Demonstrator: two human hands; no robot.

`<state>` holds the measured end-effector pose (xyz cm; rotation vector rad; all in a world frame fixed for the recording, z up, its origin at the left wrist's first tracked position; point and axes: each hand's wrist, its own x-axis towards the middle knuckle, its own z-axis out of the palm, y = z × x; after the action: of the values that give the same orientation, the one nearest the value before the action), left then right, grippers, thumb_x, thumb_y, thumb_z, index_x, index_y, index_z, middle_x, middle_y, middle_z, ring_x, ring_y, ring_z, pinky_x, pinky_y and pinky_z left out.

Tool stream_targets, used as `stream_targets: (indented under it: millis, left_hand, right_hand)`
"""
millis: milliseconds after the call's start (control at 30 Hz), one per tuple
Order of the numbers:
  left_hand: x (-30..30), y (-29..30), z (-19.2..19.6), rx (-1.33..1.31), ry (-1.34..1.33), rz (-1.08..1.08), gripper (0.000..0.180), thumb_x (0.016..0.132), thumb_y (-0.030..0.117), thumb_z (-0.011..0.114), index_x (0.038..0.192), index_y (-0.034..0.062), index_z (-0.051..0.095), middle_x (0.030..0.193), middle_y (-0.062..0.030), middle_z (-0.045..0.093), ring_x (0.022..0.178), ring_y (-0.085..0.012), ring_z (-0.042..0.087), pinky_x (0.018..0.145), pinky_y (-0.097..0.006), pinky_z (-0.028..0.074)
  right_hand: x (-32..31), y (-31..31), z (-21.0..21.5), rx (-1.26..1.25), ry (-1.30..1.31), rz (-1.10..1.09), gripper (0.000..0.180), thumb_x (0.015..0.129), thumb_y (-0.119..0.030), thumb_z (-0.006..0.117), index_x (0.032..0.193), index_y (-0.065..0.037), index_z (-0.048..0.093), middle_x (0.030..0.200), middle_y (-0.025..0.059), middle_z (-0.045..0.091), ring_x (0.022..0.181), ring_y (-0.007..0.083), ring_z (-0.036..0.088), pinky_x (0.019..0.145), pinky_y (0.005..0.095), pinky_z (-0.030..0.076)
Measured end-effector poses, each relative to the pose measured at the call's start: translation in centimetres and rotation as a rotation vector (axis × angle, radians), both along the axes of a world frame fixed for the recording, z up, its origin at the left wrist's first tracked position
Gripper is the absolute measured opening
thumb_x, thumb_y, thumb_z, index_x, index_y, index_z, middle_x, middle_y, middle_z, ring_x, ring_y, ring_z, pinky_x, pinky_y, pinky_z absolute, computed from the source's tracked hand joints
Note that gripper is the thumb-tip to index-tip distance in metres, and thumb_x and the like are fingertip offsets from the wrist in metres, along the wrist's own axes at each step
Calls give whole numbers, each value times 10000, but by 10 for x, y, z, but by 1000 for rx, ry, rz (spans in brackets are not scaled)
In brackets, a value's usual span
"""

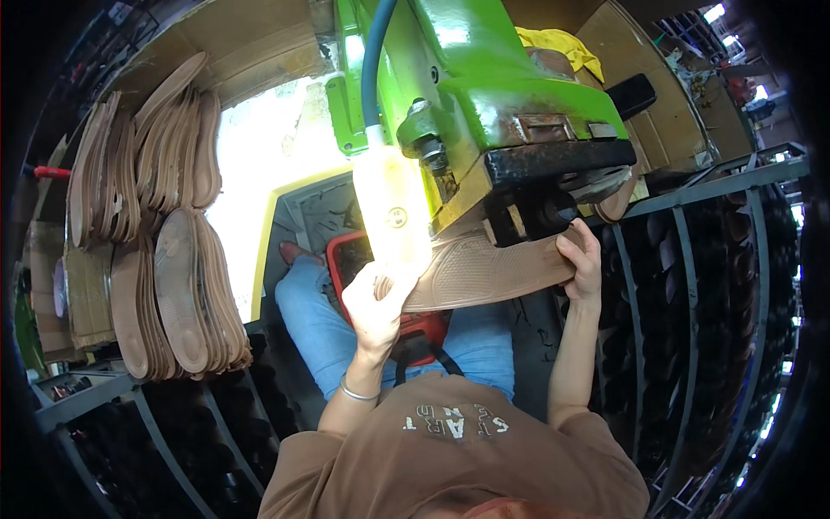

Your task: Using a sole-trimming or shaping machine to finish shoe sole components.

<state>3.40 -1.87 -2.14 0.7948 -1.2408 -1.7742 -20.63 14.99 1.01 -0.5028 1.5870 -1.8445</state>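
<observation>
A person's left hand [373, 311] and right hand [585, 266] clamped opposite ends of one brown sole [493, 278] at the front edge of one green machine [510, 99], near one lit lamp [391, 195], while at least four stacks of soles [179, 294] stood beside the left edge of the bright surface [245, 177].

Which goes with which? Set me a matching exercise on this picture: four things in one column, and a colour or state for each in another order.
Column one:
1. Machine
2. Sole at the centre
3. Crumpled cloth
4. Wristband

Column two:
A. Yellow, at the upper right beyond the green bodywork
B. Silver-coloured
C. Held at one end by the left hand and at the other by the right hand
D. Mostly green

Right pairs: 1-D, 2-C, 3-A, 4-B.
</observation>
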Motion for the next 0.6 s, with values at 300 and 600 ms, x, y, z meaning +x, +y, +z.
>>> stream_targets:
  millis: [300,600]
  left_hand:
    - [-27,20,3,264,109,-194,267,805,26,679,1056,-32,608,933,-63,643,834,-105,585,774,-256,469]
    - [-59,11,1,-172,-169,-132,167,806,120,694,808,-41,650,711,-15,617,646,-55,507,598,-214,422]
  right_hand:
    - [49,59,-101,-142,-483,-58,554,824,-184,685,1278,-47,398,1217,101,517,1075,246,543,827,392,496]
    - [109,95,-87,-187,-512,-113,531,844,-123,634,1285,5,368,1137,156,534,912,279,614,557,376,567]
